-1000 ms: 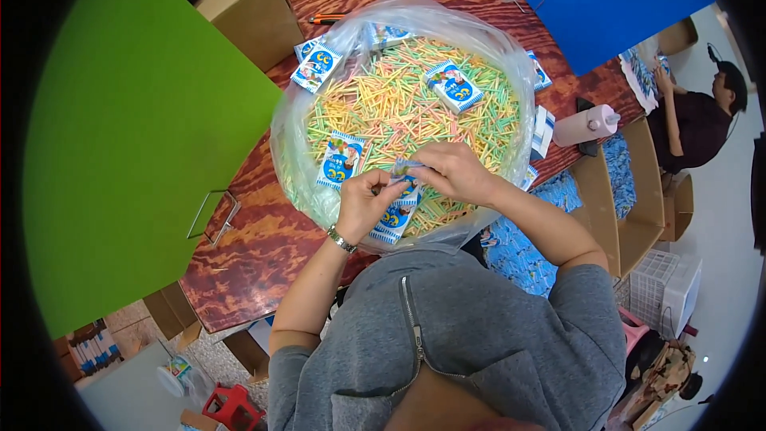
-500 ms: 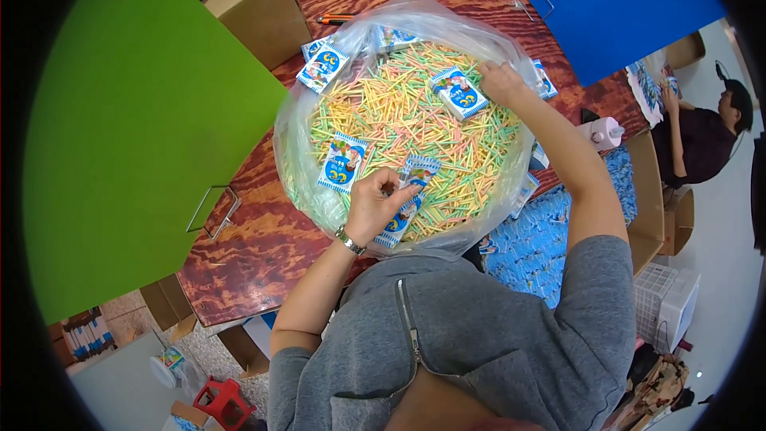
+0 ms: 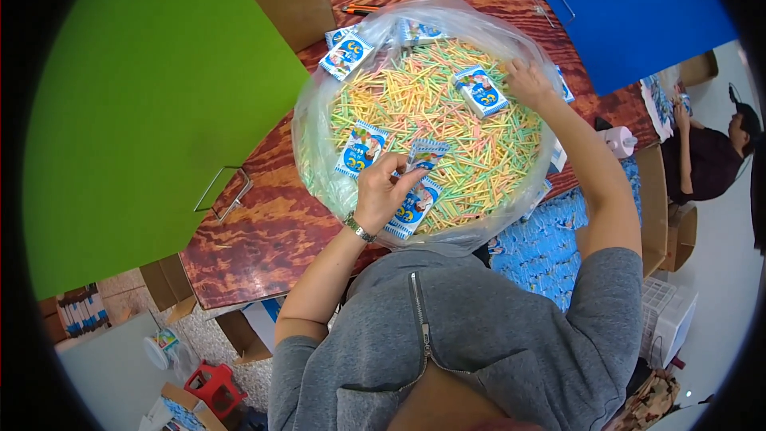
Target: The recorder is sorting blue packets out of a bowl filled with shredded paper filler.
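A large clear plastic bag [image 3: 313, 132] lies open on the table, full of thin pastel candy sticks [image 3: 479, 179] in yellow, green and pink. Over its near part, my left hand [image 3: 381, 191] pinches a small blue-and-white candy packet [image 3: 428, 152] between thumb and fingers, tilted up. Beneath that hand lies another candy packet [image 3: 421, 201], and one more packet [image 3: 361, 149] rests just left of it. At the bag's right side my right hand [image 3: 529, 84] has its fingers curled down at the sticks; what they grip is hidden. Beside it sits a packet [image 3: 480, 91] on the sticks.
More packets [image 3: 347, 56] lie along the bag's far left rim. Green [image 3: 159, 112] and blue [image 3: 630, 16] boards flank the wood-patterned table [image 3: 247, 259]. An orange cutter [image 3: 361, 9] lies behind. At right are a box of blue packets [image 3: 531, 247], a pink bottle [image 3: 618, 142] and another person [image 3: 706, 152].
The whole view has shifted, with the scene sliding a little right. The packet in my left hand is now tipped up, uncovering more of the packet below. My right hand stays by the bag's right side.
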